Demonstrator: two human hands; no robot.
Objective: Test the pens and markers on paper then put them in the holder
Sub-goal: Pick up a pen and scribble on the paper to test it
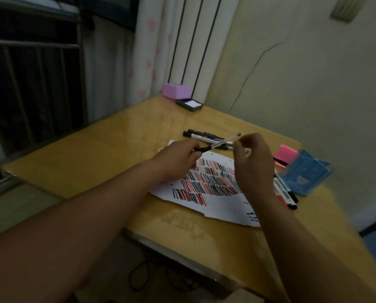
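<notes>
Just above the paper [222, 206], left hand [178, 158] grips the pen [217, 144] at its dark end; right hand [254, 162] pinches the barrel.

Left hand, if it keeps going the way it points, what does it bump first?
Probably the right hand, which pinches the other end of the same pen the left hand grips. Depth is unclear; the markers lie beyond.
</notes>
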